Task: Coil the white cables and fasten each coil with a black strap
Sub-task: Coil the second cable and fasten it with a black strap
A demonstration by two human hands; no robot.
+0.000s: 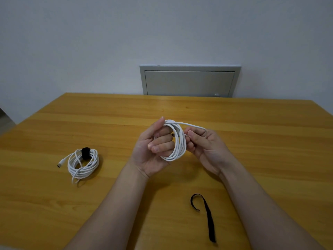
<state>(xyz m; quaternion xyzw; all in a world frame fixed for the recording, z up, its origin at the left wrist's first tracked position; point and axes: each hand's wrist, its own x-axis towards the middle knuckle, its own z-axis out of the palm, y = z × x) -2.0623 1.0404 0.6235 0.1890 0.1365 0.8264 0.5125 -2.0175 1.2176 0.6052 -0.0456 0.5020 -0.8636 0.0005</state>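
Finishing the thin white cable coil (181, 143), gripped in the left hand (153, 150), tail (194, 125) pinched by the right hand (203, 147); next, probably fetching the flat black fabric strap (210, 222).

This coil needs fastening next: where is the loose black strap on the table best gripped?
Probably pinch the black strap at its curled far end, which seems to stand on edge off the table, from above with the right hand, the nearer one. Its straight tail lies flat, offering less purchase.

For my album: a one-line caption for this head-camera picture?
Left hand and right hand hold a white cable coil over a table, near a strapped coil and a loose black strap.
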